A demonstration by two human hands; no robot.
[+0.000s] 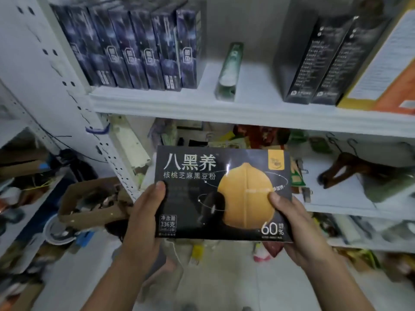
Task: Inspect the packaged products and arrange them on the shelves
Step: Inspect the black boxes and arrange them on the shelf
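Now holding one flat dark box (222, 194) in both hands, in the air in front of the shelving, just below the front edge of the upper shelf (224, 108) and about level with the lower shelf (336, 200). Printed face turned toward the camera: large white characters at top left, a round yellow shape in the middle, "336" at bottom left, "60%" at bottom right.

Gripping the left edge of the box with the left hand (146, 212), with thumb on the front and other fingers hidden behind. Gripping the lower right part with the right hand (298, 227) in the same way, with thumb at the edge of the yellow shape and fingers under the back.

On the upper shelf, at left, a row of dark blue boxes (139, 48) standing upright, side by side and touching. Near the middle, alone, a narrow green-and-clear pack (229, 72). At right, two tall black boxes (314, 63) leaning together, just beside a yellow-and-orange box (381, 70).

On the lower shelf, right of the held box, a brown object (359, 169), too blurred to name. Down at left, an open cardboard carton (89, 212) with mixed small things inside.
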